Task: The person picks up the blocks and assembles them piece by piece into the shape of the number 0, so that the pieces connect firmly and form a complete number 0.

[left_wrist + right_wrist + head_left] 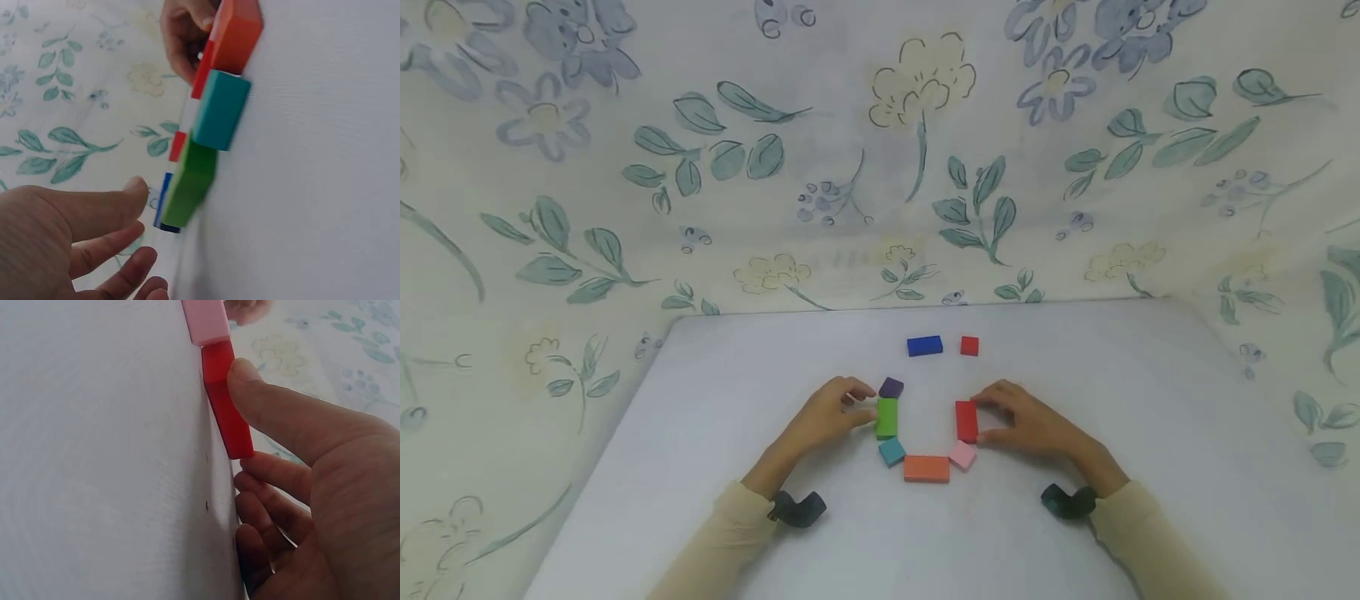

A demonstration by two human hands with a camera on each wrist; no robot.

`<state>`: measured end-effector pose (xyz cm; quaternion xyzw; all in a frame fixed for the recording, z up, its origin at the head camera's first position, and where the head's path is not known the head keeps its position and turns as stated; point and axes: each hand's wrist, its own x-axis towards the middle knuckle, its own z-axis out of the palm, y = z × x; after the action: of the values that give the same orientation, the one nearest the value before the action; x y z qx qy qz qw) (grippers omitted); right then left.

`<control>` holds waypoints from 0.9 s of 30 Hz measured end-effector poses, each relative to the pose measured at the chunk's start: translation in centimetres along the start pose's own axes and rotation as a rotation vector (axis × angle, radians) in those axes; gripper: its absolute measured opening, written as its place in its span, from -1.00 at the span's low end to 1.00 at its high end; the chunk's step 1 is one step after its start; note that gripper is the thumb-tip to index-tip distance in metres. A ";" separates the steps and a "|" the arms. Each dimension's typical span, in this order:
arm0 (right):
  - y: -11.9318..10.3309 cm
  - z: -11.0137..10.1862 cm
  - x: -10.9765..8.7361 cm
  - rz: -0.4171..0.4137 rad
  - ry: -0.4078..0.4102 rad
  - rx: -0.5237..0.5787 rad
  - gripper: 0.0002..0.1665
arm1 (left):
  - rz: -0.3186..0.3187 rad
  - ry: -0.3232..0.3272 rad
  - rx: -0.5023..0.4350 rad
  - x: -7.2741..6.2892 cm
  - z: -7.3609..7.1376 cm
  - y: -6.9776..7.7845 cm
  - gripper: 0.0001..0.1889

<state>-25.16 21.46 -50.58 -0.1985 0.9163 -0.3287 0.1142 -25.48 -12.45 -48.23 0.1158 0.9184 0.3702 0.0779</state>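
My right hand (1036, 423) holds a long red block (967, 422) by its two ends, thumb at the near end and forefinger at the far end. In the right wrist view that red block (226, 406) touches the pink block (207, 322). My left hand (829, 417) is beside the green block (887, 418) with loose fingers; the left wrist view shows a gap between its thumb and the green block (190, 181). A purple block (891, 387), a teal block (892, 452), an orange block (927, 468) and the pink block (962, 456) continue the U-shaped row.
Beyond the row lie a blue block (924, 346) and a small red block (970, 346), apart from each other. The white table (737, 375) ends at the back against a flowered cloth (850, 250). Dark wrist cameras sit on both forearms.
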 end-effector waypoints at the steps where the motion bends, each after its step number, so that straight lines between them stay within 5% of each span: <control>1: 0.0 -0.1 0.0 -0.012 0.002 0.006 -0.29 | 0.000 0.012 -0.012 -0.2 0.0 -0.3 -0.66; 12: 0.2 0.6 -0.1 -0.028 -0.012 0.042 -0.29 | 0.009 0.054 -0.128 -1.6 1.5 -2.1 -0.57; 20: 0.7 0.0 -0.5 -0.054 -0.009 0.040 -0.29 | 0.034 0.055 -0.085 -1.9 2.8 -1.8 -0.53; 27: 0.5 -0.4 -0.1 -0.050 0.004 0.071 -0.37 | 0.049 0.079 -0.054 -1.9 2.3 -1.8 -0.52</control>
<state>-25.32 22.07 -50.62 -0.2164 0.8990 -0.3642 0.1109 -23.38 -12.66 -51.04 0.1215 0.9073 0.4010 0.0358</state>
